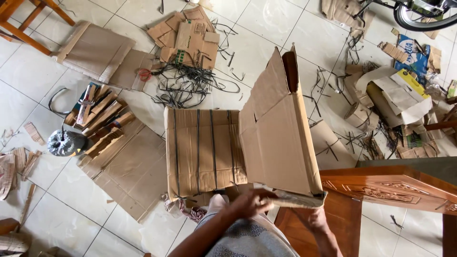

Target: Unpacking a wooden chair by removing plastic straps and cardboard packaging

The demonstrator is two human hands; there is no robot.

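Two hands hold a folded cardboard sheet (278, 138) up over the tiled floor (71, 209).

The left hand (250, 202) has its fingers (264, 195) curled narrow against the sheet's near bottom edge; the right hand (318, 220) grips that same edge from beneath at the corner, its fingers mostly hidden behind the cardboard. The sheet rises tilted away from both hands. Just left of it, touching it, lies a flat bundle of cardboard (204, 152) bound with dark straps. A carved wooden chair (390, 188) stands at the right.
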